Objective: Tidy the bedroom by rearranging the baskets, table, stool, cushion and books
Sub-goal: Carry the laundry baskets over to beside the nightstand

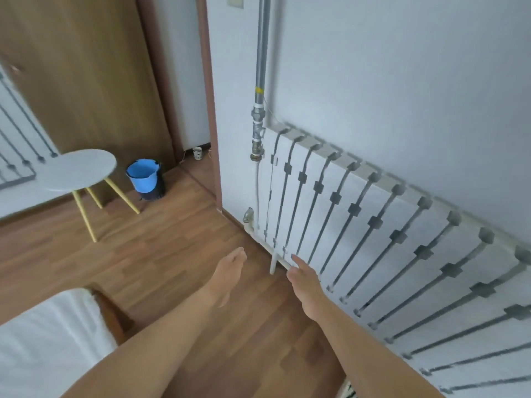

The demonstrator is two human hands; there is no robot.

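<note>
A small round white table (77, 169) with yellow legs stands on the wooden floor at the left, near the brown door. My left hand (227, 275) is stretched forward over the floor with straight fingers and holds nothing. To its right, my right hand (304, 288) reaches out too, fingers straight and empty, close to the lower left end of the radiator (373, 225). Both hands are well apart from the table. No baskets, stool, cushion or books show in this view.
A blue bucket (142, 175) stands by the door (86, 76). A small cup (197, 153) sits on the floor in the doorway. A grey pipe (260, 81) runs down the wall. The white bed corner (48, 334) fills the lower left.
</note>
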